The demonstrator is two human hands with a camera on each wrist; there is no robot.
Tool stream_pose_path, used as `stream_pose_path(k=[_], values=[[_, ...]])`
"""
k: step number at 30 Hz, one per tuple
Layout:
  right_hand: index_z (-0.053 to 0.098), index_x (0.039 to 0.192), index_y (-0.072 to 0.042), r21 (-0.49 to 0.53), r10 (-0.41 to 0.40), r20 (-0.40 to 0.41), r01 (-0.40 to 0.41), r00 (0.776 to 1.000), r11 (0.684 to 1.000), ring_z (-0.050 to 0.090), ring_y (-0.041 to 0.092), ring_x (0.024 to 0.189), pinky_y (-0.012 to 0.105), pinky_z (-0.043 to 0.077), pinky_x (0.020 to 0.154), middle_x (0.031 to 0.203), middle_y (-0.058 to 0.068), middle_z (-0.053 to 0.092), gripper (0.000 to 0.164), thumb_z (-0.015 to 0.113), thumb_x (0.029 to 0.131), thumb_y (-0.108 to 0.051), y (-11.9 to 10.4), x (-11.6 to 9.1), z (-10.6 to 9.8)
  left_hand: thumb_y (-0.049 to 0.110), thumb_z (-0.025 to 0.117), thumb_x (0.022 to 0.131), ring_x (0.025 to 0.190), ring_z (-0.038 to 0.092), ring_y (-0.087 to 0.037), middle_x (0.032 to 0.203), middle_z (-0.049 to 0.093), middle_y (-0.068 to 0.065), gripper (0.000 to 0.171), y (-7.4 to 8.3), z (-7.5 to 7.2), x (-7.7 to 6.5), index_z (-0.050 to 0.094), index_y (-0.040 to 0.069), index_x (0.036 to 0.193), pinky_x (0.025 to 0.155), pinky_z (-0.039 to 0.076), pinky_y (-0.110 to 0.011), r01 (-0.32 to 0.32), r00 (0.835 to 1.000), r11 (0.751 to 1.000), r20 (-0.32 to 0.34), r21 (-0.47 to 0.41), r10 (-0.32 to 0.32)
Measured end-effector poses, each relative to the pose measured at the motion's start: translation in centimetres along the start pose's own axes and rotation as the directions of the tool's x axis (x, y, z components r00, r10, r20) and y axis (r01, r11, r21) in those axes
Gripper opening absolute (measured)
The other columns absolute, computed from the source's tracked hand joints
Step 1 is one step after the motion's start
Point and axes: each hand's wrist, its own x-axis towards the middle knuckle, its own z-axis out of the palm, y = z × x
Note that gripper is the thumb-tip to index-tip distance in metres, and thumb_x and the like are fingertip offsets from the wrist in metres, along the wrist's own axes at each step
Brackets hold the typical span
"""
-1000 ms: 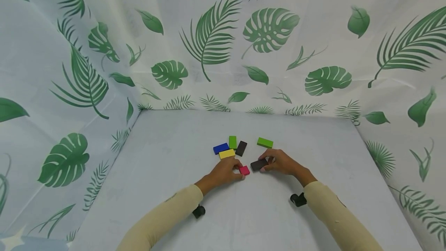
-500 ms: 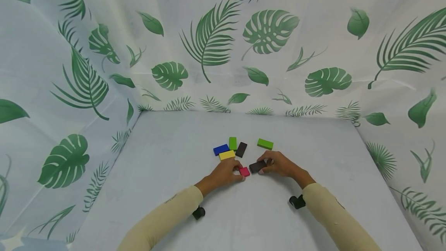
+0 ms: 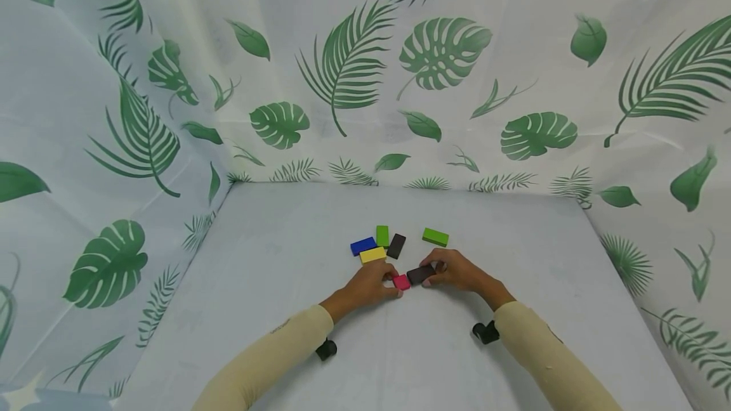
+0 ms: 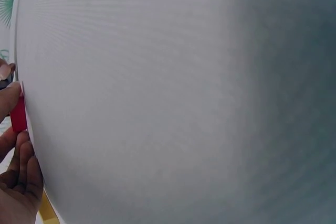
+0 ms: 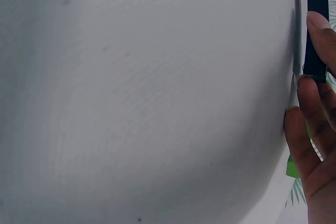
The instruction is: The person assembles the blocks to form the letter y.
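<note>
Farthest left of the blocks I have the blue block [image 3: 363, 246], just behind the left hand [image 3: 368, 281], with the yellow block [image 3: 373, 255] close by its near side. The left hand comes in from its own side with a narrow grasp: thumb and fingertips pinch the red block [image 3: 402, 282] at its opposite edges, as the left wrist view bears out. Behind that hand I see an upright-pointing green block [image 3: 382, 236], its long axis running away from me, and a loose black block [image 3: 396, 246] slanting off to the right at its far end.

The relation I watch is at the centre. The red block lies to the right of the left hand's palm, and the held black block [image 3: 421, 274] lies just beyond it, its long axis slanting from near left to far right, so one short end faces the red block. From here I cannot tell whether the two touch or a sliver of gap remains. I judge that everything hangs on how that end lines up with the red face.

The right hand [image 3: 457, 268] pinches the black block from its right end, thumb on the near side. Behind that hand lies a second green block [image 3: 436, 236], out of its grasp.
</note>
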Motion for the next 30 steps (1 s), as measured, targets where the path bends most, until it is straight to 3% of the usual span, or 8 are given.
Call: stream_pose_path(k=[21, 30], values=[[0.071, 0.117, -0.009, 0.015, -0.004, 0.01, 0.004, 1.0, 1.0, 0.057, 0.017, 0.087, 0.023, 0.048, 0.075, 0.106, 0.0, 0.068, 0.04, 0.084, 0.081, -0.021, -0.22, 0.23, 0.22, 0.034, 0.083, 0.083, 0.083, 0.051, -0.003, 0.09, 0.061, 0.008, 0.034, -0.09, 0.04, -0.01, 0.073, 0.013, 0.109, 0.076, 0.046, -0.018, -0.006, 1.0, 1.0, -0.004, -0.012, 0.006], [0.073, 0.114, -0.011, -0.017, -0.052, 0.007, 0.053, 0.999, 0.998, 0.057, 0.012, 0.087, 0.026, 0.05, 0.077, 0.105, 0.0, 0.068, 0.035, 0.084, 0.082, -0.019, -0.05, 0.46, 0.34, 0.034, 0.083, 0.083, 0.082, 0.051, -0.003, 0.09, 0.061, 0.008, 0.034, 0.08, -0.14, -0.09, 0.073, 0.014, 0.109, 0.077, 0.047, -0.018, -0.002, 1.0, 1.0, -0.005, -0.003, 0.002]])
